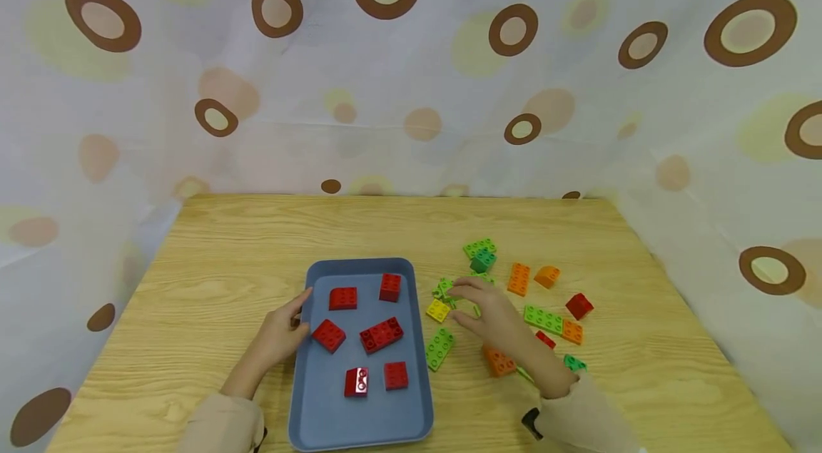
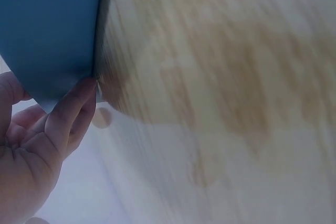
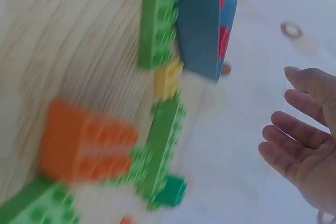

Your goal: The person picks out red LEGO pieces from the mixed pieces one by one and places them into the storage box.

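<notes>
A blue-grey tray [image 1: 327, 431] holds several red toy building bricks [image 1: 382, 334], spaced apart on its floor. My left hand [image 1: 282, 332] is at the tray's left edge; in the left wrist view its fingers [image 2: 71, 106] press against the outer wall, with the thumb near the rim. Right of the tray, my right hand [image 1: 491, 317] hovers over loose bricks, fingers spread and nothing in them. Close to its fingertips in the head view lie a yellow brick [image 1: 438, 310] and light green pieces [image 1: 443, 288]. The right wrist view shows the palm [image 3: 315, 177] bare.
Around the right hand lie a long green brick [image 1: 439, 349], orange bricks [image 1: 519, 279], a dark green brick [image 1: 484, 260], a green plate [image 1: 543, 319] and a red brick [image 1: 579, 306]. A patterned curtain [image 1: 385, 82] hangs behind the wooden table [image 1: 244, 239].
</notes>
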`<state>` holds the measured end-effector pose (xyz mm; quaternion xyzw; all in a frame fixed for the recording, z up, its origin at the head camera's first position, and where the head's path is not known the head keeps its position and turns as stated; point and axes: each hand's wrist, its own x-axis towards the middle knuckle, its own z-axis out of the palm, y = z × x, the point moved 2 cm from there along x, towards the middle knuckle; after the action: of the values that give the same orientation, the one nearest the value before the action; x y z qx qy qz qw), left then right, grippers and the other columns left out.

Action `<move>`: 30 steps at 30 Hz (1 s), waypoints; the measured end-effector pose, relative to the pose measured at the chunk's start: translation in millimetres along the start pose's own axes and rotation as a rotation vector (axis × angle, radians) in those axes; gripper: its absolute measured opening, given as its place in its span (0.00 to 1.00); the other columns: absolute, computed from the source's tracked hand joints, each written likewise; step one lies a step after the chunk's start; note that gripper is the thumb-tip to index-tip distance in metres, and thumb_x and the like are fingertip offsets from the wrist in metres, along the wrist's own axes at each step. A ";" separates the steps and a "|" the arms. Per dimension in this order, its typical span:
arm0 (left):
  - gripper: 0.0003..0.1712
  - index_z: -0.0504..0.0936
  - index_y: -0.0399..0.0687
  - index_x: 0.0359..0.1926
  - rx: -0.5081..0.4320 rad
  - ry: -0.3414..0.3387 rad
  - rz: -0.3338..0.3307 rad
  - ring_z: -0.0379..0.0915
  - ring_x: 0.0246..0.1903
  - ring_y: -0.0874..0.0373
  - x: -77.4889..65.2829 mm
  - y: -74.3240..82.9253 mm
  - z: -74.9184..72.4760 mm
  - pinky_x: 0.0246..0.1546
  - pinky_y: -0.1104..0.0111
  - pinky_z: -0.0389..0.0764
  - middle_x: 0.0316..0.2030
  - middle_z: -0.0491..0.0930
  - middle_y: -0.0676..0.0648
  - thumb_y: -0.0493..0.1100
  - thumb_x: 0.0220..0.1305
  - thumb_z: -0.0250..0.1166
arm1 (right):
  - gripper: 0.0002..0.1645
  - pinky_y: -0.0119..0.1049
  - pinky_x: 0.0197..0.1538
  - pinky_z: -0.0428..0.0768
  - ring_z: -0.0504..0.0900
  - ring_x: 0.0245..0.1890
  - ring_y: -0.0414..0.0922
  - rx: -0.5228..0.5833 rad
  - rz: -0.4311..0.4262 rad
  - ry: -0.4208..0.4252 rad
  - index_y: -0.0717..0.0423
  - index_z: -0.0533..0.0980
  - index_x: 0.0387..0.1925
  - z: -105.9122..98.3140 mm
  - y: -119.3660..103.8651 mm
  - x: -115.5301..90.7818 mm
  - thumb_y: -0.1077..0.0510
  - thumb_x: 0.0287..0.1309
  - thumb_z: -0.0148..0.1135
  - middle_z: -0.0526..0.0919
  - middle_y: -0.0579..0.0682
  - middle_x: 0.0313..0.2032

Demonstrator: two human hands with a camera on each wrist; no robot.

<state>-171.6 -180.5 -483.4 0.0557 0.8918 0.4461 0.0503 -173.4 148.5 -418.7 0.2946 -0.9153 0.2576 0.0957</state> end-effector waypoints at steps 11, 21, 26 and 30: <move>0.35 0.60 0.33 0.66 0.005 -0.028 -0.016 0.75 0.47 0.40 0.0 -1.9 -4.2 0.34 0.65 0.79 0.57 0.67 0.25 0.29 0.55 0.53 | 0.16 0.48 0.43 0.80 0.78 0.44 0.58 -0.051 0.415 -0.127 0.66 0.79 0.43 -36.3 63.4 -62.6 0.65 0.50 0.64 0.78 0.61 0.44; 0.35 0.59 0.33 0.67 0.013 -0.043 -0.011 0.76 0.47 0.40 -3.0 -6.4 -9.4 0.33 0.67 0.78 0.57 0.67 0.25 0.29 0.55 0.53 | 0.16 0.45 0.41 0.80 0.78 0.43 0.55 -0.027 0.461 -0.157 0.66 0.79 0.42 -21.2 83.7 -87.4 0.67 0.48 0.65 0.79 0.60 0.43; 0.35 0.59 0.33 0.67 0.028 -0.037 -0.037 0.76 0.45 0.42 -8.7 -9.1 -15.4 0.30 0.70 0.75 0.58 0.67 0.25 0.29 0.56 0.53 | 0.16 0.41 0.39 0.80 0.79 0.42 0.53 -0.014 0.418 -0.137 0.66 0.79 0.42 -13.1 79.4 -84.3 0.66 0.48 0.65 0.80 0.59 0.42; 0.35 0.59 0.32 0.67 0.028 -0.045 -0.036 0.76 0.45 0.42 -10.9 -10.5 -17.1 0.29 0.70 0.75 0.57 0.67 0.24 0.29 0.56 0.53 | 0.15 0.38 0.37 0.79 0.79 0.40 0.52 -0.030 0.401 -0.124 0.66 0.79 0.40 -10.3 77.2 -83.0 0.67 0.47 0.66 0.80 0.58 0.41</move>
<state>-163.9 -201.8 -481.1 0.0505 0.8974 0.4313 0.0777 -151.5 248.2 -469.1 0.1205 -0.9633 0.2395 -0.0095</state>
